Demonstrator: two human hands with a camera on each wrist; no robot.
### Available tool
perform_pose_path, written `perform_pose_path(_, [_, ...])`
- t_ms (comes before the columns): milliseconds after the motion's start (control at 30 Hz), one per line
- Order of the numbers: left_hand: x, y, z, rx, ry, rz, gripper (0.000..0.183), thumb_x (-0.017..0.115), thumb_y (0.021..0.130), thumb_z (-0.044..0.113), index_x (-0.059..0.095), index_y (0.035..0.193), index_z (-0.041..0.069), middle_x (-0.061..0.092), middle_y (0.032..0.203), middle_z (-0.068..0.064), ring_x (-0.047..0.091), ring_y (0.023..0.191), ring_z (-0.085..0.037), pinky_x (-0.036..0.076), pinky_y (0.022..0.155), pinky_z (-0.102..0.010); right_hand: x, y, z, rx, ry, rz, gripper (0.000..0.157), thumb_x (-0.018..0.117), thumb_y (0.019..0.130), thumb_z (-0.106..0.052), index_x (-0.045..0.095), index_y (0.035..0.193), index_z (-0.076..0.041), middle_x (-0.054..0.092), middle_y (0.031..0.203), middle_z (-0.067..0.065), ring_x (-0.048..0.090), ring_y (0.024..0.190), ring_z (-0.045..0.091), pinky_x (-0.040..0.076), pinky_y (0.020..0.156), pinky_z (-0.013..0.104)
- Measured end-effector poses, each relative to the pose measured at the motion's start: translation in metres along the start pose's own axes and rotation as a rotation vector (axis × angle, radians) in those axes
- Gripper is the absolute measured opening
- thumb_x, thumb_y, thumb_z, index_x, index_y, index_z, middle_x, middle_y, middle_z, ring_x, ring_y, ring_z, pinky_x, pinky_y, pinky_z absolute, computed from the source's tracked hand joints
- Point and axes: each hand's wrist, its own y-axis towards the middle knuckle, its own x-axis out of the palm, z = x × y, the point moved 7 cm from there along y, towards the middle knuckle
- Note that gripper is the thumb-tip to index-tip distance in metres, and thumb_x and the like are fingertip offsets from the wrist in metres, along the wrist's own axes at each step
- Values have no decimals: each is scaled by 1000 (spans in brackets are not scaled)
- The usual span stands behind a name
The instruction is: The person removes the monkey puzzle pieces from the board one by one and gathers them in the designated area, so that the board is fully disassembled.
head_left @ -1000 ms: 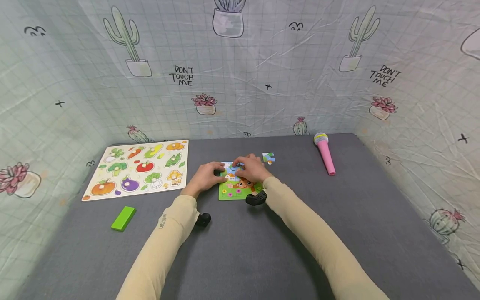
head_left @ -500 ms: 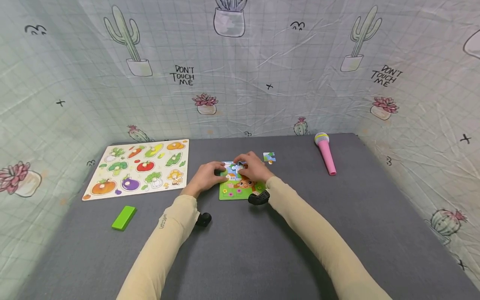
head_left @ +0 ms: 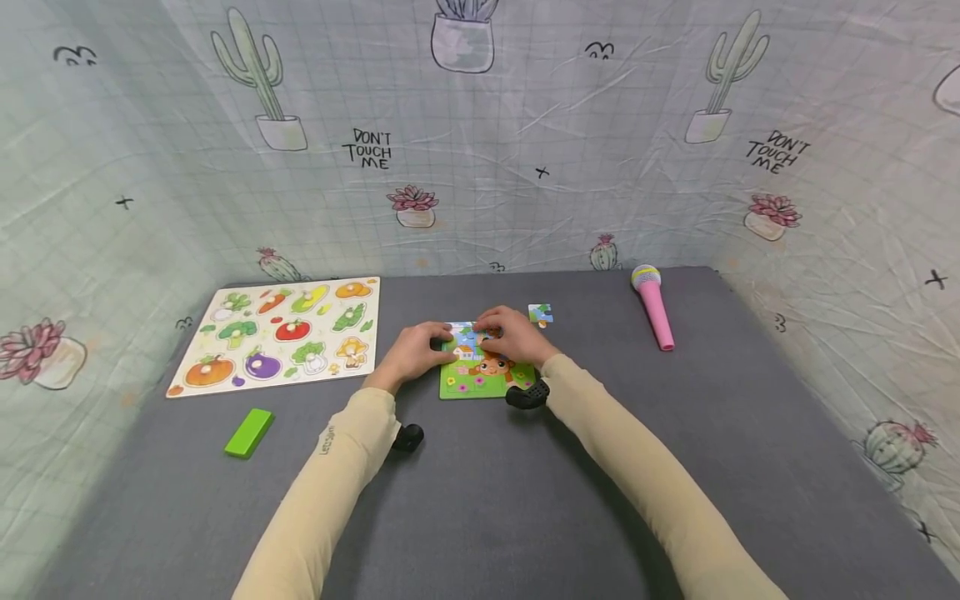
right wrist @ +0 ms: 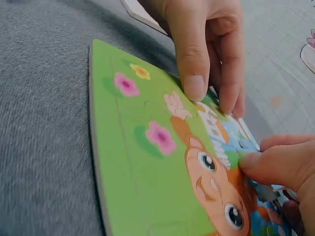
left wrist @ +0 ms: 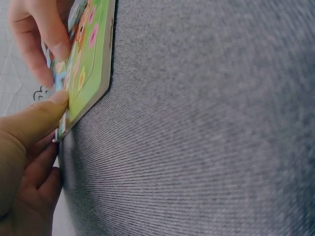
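A person in cream sleeves works with both hands over a small puzzle board (head_left: 468,390) lying in the middle of a dark grey surface (head_left: 480,508). The board is green along its near side, with pink and yellow flowers, a big-eyed orange cartoon character and a little house. The left hand (head_left: 415,354) grasps the board's left edge, its thumb on top and its fingers against the side. The right hand (head_left: 517,336) reaches over the upper part, thumb and fingers bent down onto the picture; whether they pinch a piece cannot be told. Just beyond the right hand, to the right of the board, lies a loose jigsaw piece (head_left: 540,313) in blue and green. Farther right is a pink toy microphone (head_left: 655,310) with its head pointing away. On the left sits a larger white board (head_left: 326,333) of pictured vegetables, and nearer the person, a bright green block (head_left: 250,432). Behind hangs a pale cloth (head_left: 487,125) printed with cacti and "Don't touch me".
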Motion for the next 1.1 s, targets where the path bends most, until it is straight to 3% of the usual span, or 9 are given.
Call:
perform_pose_path(100, [0, 0, 1, -6, -7, 0, 41, 74, 89, 24, 67, 123, 2, 54, 141, -10, 43, 135, -32, 33, 113, -46, 0, 2, -1, -6, -25, -4, 31, 66, 95, -13, 66, 126, -8, 51, 134, 9, 51, 118, 26, 47, 96, 39])
perform_pose_path(367, [-1, 0, 2, 2, -7, 6, 40, 75, 88, 23, 68, 121, 1, 55, 140, -11, 44, 134, -32, 34, 113, -45, -4, 1, -2, -23, -15, 33, 16, 67, 94, -12, 71, 110, -9, 51, 126, 9, 53, 106, 24, 50, 88, 38])
perform_pose_path(633, [1, 1, 0, -1, -9, 3, 40, 74, 88, 23, 68, 121, 2, 54, 140, -11, 44, 135, -31, 33, 113, -45, -9, -4, 10, 15, 166, 32, 24, 65, 96, -15, 69, 119, -7, 53, 130, 8, 54, 101, 23, 50, 82, 38])
perform_pose_path(900, [-1, -1, 0, 35, -5, 15, 41, 74, 88, 22, 67, 122, 1, 53, 141, -12, 43, 135, -32, 31, 115, -45, -40, -20, 33, 76, 242, 134, 28, 65, 96, -17, 67, 123, -8, 53, 134, 8, 53, 110, 25, 50, 87, 41])
perform_pose_path(1100, [-1, -5, 0, 61, -4, 22, 40, 73, 89, 22, 67, 122, 0, 54, 140, -13, 43, 135, -32, 31, 114, -46, -73, -35, 68, 187, 324, 246, 31, 66, 96, -17, 66, 125, -10, 57, 132, 10, 57, 110, 30, 50, 91, 45])
